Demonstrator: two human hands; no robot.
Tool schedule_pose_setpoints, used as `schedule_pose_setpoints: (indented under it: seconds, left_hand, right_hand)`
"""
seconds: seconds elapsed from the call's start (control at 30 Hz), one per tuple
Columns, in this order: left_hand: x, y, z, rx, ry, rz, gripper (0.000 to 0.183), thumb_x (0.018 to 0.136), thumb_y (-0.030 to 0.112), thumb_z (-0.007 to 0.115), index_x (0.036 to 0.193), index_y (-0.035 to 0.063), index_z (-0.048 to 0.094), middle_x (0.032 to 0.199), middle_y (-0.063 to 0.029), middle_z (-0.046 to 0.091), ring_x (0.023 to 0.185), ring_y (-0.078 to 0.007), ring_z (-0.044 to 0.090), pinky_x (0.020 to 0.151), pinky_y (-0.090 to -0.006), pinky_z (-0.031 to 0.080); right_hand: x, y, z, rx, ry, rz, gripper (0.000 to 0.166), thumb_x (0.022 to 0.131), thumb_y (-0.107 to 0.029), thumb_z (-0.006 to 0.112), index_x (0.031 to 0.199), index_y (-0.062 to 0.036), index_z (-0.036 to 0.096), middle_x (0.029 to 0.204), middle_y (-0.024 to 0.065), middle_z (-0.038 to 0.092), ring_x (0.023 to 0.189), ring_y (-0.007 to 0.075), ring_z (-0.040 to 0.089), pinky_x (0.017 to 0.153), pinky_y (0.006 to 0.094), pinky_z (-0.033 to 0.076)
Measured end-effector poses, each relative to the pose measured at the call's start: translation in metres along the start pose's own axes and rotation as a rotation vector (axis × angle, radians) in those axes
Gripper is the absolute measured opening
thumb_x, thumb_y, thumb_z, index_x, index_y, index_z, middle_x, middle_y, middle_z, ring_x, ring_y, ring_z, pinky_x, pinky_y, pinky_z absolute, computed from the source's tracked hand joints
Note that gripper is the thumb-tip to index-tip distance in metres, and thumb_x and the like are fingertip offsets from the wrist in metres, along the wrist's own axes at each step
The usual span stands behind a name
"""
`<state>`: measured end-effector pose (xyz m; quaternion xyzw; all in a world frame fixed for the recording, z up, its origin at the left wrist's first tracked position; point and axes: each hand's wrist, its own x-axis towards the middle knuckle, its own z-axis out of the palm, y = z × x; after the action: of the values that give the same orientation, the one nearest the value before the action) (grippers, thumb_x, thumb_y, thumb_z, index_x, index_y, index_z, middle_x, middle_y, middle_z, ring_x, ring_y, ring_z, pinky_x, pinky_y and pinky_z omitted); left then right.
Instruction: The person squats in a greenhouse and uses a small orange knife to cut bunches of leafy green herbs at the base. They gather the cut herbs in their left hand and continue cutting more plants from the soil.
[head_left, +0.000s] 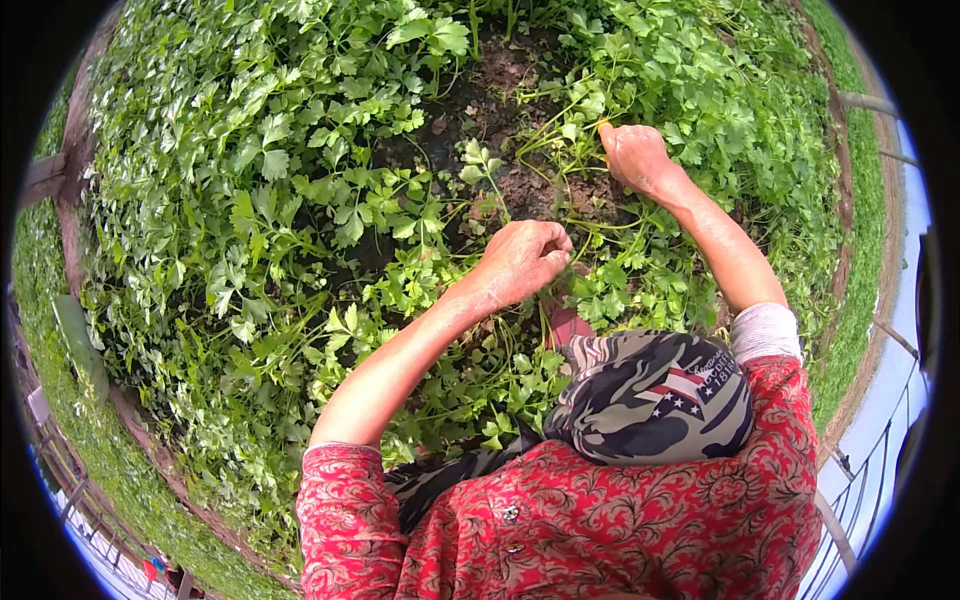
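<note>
My left hand (529, 259) is low over the leafy bed, its fingers curled. A pale leafy sprig (480, 163) rises just beyond its knuckles; whether the hand holds it cannot be told. Farther forward and to the right, my right hand (634, 156) is bent over celery-like stems (551, 135), with something small and orange (604, 124) at its fingertips. Its grip is hidden by the back of the hand. Between and beyond the hands lies reddish-brown soil (525, 184) with thin stems sprawled over it.
Dense green celery-like plants (187, 187) surround the hands. A camouflage-patterned cap (652, 397) and a red patterned garment (600, 517) fill the lower right. Soil furrows (840, 187) run on both sides. A green board-like object (79, 345) and wooden posts (45, 180) stand at left.
</note>
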<state>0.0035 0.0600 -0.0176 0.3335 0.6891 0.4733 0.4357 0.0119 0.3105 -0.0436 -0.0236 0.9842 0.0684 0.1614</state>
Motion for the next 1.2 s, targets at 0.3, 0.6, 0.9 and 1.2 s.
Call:
schedule_pose_setpoints:
  seconds: [0.3,0.6,0.9,1.2]
  left_hand:
    - [0.083,0.011,0.030,0.595,0.343,0.455,0.007,0.064,0.004,0.051,0.071,0.0032,0.052,0.072,-0.0110,0.052,0.074,-0.0287,0.052,0.065,-0.0386,0.042]
    - [0.132,-0.020,-0.010,1.225,0.364,0.426,0.023,0.078,0.014,0.045,0.096,0.0060,0.057,0.103,-0.0139,0.052,0.105,-0.0301,0.045,0.097,-0.0514,0.023]
    - [0.128,-0.018,-0.012,1.123,0.333,0.368,0.015,0.077,0.012,0.043,0.076,0.0043,0.057,0.079,-0.0107,0.056,0.080,-0.0246,0.055,0.093,-0.0481,0.030]
    - [0.130,-0.013,0.003,1.212,0.126,0.243,0.033,0.084,0.017,0.038,0.114,0.0079,0.046,0.087,-0.0111,0.054,0.074,-0.0234,0.058,0.081,-0.0409,0.037]
  right_hand:
    - [0.052,0.019,-0.018,0.514,0.251,-0.246,0.023,0.076,-0.009,0.047,0.098,-0.0011,0.047,0.086,0.0206,0.055,0.081,0.0355,0.054,0.068,0.0418,0.043]
    - [0.042,0.023,-0.040,0.987,0.101,-0.020,0.027,0.079,-0.011,0.046,0.102,0.0001,0.055,0.090,0.0135,0.060,0.084,0.0238,0.058,0.074,0.0332,0.045]
    - [-0.021,0.006,-0.022,0.243,-0.019,-0.101,0.007,0.066,-0.001,0.047,0.068,0.0028,0.052,0.069,0.0191,0.056,0.073,0.0333,0.056,0.065,0.0399,0.045]
    - [0.010,-0.001,-0.030,-0.198,-0.299,-0.160,0.017,0.075,-0.009,0.047,0.083,-0.0057,0.062,0.082,0.0093,0.062,0.080,0.0239,0.060,0.068,0.0318,0.047]
